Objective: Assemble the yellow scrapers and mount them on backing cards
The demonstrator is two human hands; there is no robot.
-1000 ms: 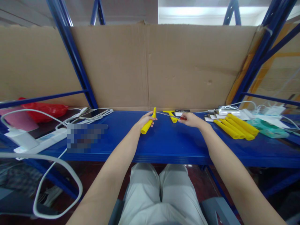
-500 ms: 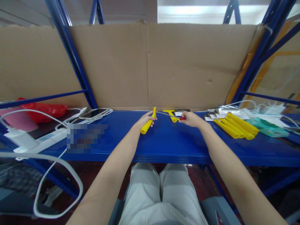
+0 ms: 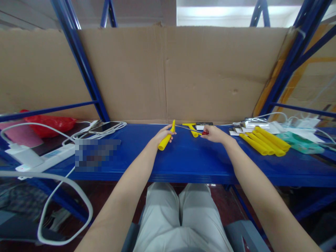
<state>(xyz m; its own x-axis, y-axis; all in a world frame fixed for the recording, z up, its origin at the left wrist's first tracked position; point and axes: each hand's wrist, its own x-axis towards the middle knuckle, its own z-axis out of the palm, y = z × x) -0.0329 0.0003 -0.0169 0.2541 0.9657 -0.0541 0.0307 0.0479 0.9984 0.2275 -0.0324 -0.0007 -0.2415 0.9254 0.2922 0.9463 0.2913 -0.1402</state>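
Observation:
My left hand [image 3: 165,133] is closed round a yellow T-shaped handle [image 3: 164,142], held tilted above the blue shelf with its thick round end toward me. My right hand [image 3: 214,134] grips the red handle of a screwdriver [image 3: 190,129]. Its thin metal shaft points left, and the tip reaches the upper part of the yellow piece; whether it sits in a screw is too small to tell. Behind the shaft lies a second yellow T-shaped handle [image 3: 193,131], beside a small black-and-white box [image 3: 204,125].
Several yellow tubes [image 3: 265,141] lie at the right, next to a green plastic bag [image 3: 301,143] and white boxes. At the left are a red bag [image 3: 49,125], a phone [image 3: 105,127], white cables and a power strip [image 3: 52,159]. Cardboard [image 3: 126,77] walls the back.
Almost nothing differs. The yellow handle in my left hand has shifted very slightly right; the screwdriver stays against it.

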